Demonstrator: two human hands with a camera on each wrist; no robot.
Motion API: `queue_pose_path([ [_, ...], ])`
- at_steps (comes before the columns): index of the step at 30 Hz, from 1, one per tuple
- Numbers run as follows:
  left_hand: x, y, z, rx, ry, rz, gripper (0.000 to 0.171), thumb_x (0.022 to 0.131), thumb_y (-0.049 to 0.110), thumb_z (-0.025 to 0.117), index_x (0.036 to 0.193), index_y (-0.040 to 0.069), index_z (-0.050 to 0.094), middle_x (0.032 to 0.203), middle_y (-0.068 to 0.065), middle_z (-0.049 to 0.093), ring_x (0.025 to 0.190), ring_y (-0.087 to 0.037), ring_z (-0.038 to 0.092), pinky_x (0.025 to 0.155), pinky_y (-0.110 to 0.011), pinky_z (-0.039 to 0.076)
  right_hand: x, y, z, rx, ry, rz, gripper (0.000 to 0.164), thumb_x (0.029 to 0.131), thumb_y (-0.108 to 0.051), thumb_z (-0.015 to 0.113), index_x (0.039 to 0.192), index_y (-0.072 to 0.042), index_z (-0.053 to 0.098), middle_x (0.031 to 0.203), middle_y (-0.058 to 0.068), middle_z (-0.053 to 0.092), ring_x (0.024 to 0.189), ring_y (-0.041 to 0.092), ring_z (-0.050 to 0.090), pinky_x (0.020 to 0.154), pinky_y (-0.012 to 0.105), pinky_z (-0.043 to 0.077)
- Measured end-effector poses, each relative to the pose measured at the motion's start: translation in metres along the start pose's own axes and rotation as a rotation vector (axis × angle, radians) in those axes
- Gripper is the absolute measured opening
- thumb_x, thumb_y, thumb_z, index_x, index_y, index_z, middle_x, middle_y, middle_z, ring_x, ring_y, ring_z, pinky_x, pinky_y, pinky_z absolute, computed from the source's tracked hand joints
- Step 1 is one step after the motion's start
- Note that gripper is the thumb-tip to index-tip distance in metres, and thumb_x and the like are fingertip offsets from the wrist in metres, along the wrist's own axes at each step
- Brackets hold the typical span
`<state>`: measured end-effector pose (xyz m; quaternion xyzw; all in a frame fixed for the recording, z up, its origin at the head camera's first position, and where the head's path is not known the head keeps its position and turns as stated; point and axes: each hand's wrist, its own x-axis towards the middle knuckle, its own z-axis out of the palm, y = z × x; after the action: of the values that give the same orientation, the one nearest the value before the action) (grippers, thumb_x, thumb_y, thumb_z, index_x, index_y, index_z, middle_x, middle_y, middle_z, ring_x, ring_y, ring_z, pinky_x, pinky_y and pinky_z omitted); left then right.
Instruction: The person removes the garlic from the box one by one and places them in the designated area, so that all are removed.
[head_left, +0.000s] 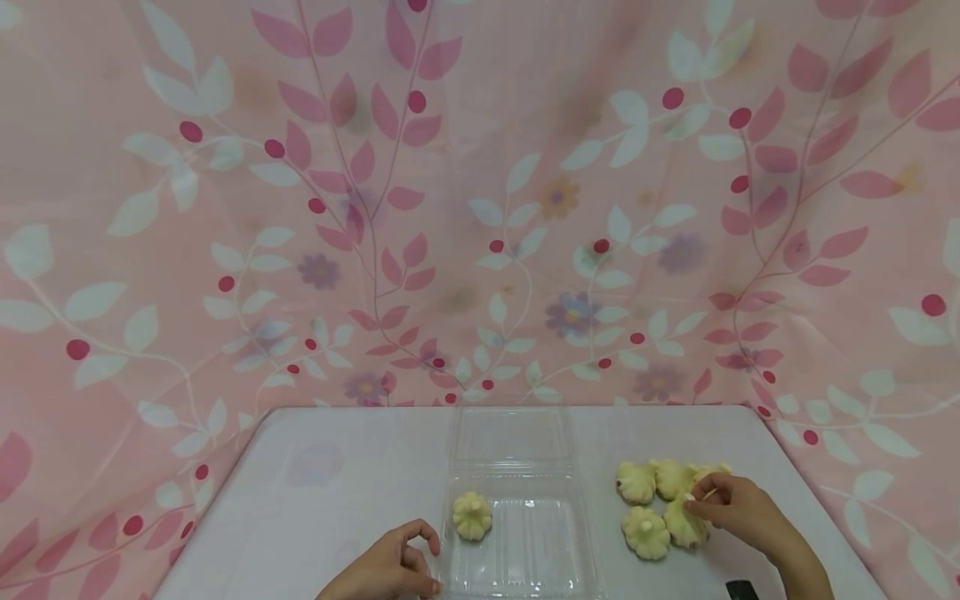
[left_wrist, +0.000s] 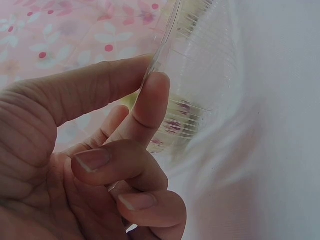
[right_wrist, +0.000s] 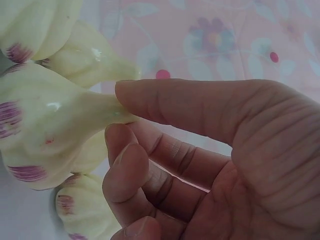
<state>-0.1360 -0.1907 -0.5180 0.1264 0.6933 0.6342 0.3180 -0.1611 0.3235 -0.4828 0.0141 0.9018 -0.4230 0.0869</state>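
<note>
A clear plastic clamshell container [head_left: 517,575] lies with its lid folded back, and one pale garlic bulb [head_left: 472,517] sits in its left part. My left hand [head_left: 393,565] is at the container's left side; in the left wrist view, thumb and a fingertip pinch its thin rim [left_wrist: 166,42]. Off to the right, my right hand [head_left: 738,510] pinches the neck of a garlic bulb [right_wrist: 42,125] with purple streaks near its base. Around that bulb stand several others, such as the front-left garlic bulb [head_left: 646,533]. Part of the group is hidden behind my right hand.
All of this is on a white-covered table [head_left: 360,475]. Behind it hangs a pink floral curtain [head_left: 465,208]. A small black object [head_left: 741,590] lies at the front edge, near my right forearm. The clear lid [head_left: 513,433] reaches toward the table's back edge.
</note>
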Motion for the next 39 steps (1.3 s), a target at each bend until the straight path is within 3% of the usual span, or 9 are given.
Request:
queue_pose_path([
  [9, 0.001, -0.001, 0.001, 0.011, 0.026, -0.033, 0.031, 0.086, 0.003, 0.071, 0.111, 0.001, 0.052, 0.066, -0.003, 0.062, 0.055, -0.008, 0.051, 0.051, -0.023, 0.039, 0.0, 0.002, -0.003, -0.023, 0.004, -0.021, 0.025, 0.089, -0.024, 0.074, 0.097, -0.002, 0.065, 0.077, 0.004, 0.066, 0.069, 0.017, 0.058, 0.058, 0.03, 0.045],
  [23, 0.001, -0.001, 0.001, 0.003, 0.009, -0.002, 0.036, 0.085, 0.004, 0.072, 0.112, -0.005, 0.05, 0.066, 0.001, 0.063, 0.054, -0.006, 0.051, 0.049, -0.02, 0.038, -0.001, -0.002, -0.005, -0.031, 0.027, -0.006, 0.025, 0.088, -0.024, 0.074, 0.098, -0.003, 0.065, 0.075, 0.004, 0.064, 0.066, 0.014, 0.055, 0.057, 0.028, 0.042],
  [39, 0.001, -0.003, -0.001, -0.019, -0.017, 0.021, 0.03, 0.087, 0.0, 0.069, 0.111, -0.001, 0.051, 0.067, -0.004, 0.062, 0.053, -0.006, 0.049, 0.048, -0.022, 0.037, -0.006, -0.019, -0.004, -0.078, 0.054, -0.025, 0.027, 0.09, -0.027, 0.073, 0.098, -0.004, 0.065, 0.076, 0.003, 0.066, 0.067, 0.015, 0.056, 0.058, 0.029, 0.043],
])
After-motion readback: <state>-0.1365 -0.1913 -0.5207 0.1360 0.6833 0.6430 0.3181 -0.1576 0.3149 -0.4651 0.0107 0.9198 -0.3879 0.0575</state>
